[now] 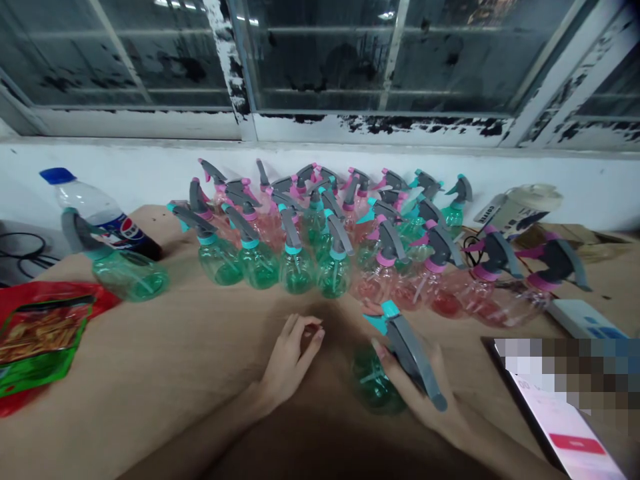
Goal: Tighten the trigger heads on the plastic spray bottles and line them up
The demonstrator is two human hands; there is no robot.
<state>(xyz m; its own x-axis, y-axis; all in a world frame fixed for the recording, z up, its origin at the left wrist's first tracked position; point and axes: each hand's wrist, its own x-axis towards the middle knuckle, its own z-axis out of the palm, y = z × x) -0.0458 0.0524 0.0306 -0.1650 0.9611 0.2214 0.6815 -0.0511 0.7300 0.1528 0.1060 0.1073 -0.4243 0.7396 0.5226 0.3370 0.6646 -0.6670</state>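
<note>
I have the right hand (407, 393) wrapped around a round, clear-green plastic spray bottle (373, 385) at the near side of the tabletop (200, 360); the left hand (290, 353) is half-curled, empty. I'd grip firmly, clear of the turquoise plastic trigger (376, 323).

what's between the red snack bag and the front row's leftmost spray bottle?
Head view: a lone green spray bottle beside the red snack bag, then tabletop before the leftmost spray bottle of the front row.
</note>
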